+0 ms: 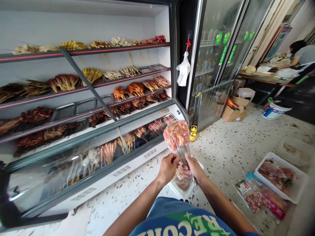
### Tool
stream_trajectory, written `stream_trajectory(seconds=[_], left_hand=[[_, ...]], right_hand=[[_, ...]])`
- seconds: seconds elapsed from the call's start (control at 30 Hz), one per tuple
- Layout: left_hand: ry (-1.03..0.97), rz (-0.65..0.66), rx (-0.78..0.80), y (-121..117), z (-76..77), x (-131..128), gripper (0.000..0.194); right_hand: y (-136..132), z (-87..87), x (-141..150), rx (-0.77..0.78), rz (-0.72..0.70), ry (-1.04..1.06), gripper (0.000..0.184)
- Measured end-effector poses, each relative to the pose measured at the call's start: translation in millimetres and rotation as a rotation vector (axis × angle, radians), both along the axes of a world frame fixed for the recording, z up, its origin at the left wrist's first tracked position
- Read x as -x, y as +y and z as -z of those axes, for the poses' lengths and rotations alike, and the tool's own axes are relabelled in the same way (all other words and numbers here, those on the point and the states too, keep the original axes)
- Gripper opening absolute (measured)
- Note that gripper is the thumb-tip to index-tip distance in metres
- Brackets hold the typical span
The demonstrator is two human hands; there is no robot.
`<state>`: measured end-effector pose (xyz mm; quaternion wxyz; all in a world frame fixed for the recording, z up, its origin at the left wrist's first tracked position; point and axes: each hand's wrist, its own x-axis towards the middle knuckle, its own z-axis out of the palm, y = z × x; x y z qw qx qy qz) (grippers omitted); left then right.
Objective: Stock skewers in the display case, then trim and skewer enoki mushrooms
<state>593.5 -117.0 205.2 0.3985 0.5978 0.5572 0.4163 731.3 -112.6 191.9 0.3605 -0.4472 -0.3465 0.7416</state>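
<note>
A clear plastic bag of meat skewers [176, 134] is held up in front of me, meat end on top. My right hand [195, 168] is closed round the bundle of sticks at its lower end, thumb along the front. At the bag's left side, my left hand [169, 166] is closed, its fingertips pinched at the plastic. Exactly what those fingertips grip is partly hidden. Below both hands, a white tray [173, 187] with more bagged meat stands on the floor, partly covered by my hands.
An open display fridge [137, 149] with shelves of skewers fills the left. Glass-door coolers [209, 65] stand behind, with a yellow canister [193, 133] and a cardboard box [235, 111] nearby. A white meat bin [299, 186] and packets [273, 200] lie right. A person [304, 52] sits at a table.
</note>
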Motion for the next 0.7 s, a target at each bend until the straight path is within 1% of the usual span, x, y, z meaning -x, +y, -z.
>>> stream_trajectory(seconds=[0.03, 0.1, 0.17, 0.23, 0.3, 0.37, 0.4, 0.47, 0.53, 0.57, 0.63, 0.67, 0.7], left_hand=[[-0.004, -0.003, -0.002, -1.4, -0.2, -1.5, 0.017], [0.074, -0.035, -0.078, -2.9, -4.8, -4.5, 0.018], [0.115, -0.045, -0.099, -0.1, -16.0, -5.0, 0.021], [0.027, -0.019, -0.033, 7.7, -31.8, -0.7, 0.025], [-0.051, -0.029, -0.006, 17.0, -47.1, 8.5, 0.027], [-0.056, -0.08, -0.034, 22.6, -55.7, 19.4, 0.025], [-0.046, -0.097, -0.026, 22.8, -56.2, 23.7, 0.025], [-0.073, -0.087, 0.069, 18.6, -50.0, 26.9, 0.027], [-0.199, -0.032, 0.209, 12.0, -37.5, 20.6, 0.027], [-0.296, 0.01, 0.275, 9.5, -30.8, 14.2, 0.03], [-0.534, 0.086, 0.379, 8.7, -18.8, -3.1, 0.043], [-0.647, 0.087, 0.414, 10.7, -14.2, -12.8, 0.048], [-0.739, 0.05, 0.437, 14.0, -10.3, -22.4, 0.051]], right_hand=[[-0.1, -0.3, -0.5, 0.0, -0.007, 0.003, 0.063], [0.0, -1.3, -1.4, -0.005, -0.017, 0.006, 0.064], [0.7, -2.6, -2.4, 0.001, -0.021, 0.013, 0.065], [1.9, -3.1, -3.7, 0.024, -0.027, 0.04, 0.064], [3.1, -2.4, -4.6, 0.041, -0.036, 0.074, 0.061], [3.8, -0.2, -4.0, 0.041, -0.039, 0.059, 0.058], [4.0, 1.5, -3.1, 0.036, -0.041, 0.025, 0.055], [4.5, 6.4, -0.7, 0.022, -0.036, -0.087, 0.051], [5.9, 12.3, 1.3, -0.05, 0.002, -0.246, 0.042], [7.0, 15.3, 1.8, -0.137, 0.029, -0.341, 0.035], [9.6, 19.7, 1.7, -0.376, 0.069, -0.584, 0.016], [10.8, 20.6, 1.4, -0.487, 0.068, -0.73, 0.008], [11.8, 20.3, 1.2, -0.567, 0.053, -0.877, 0.005]])
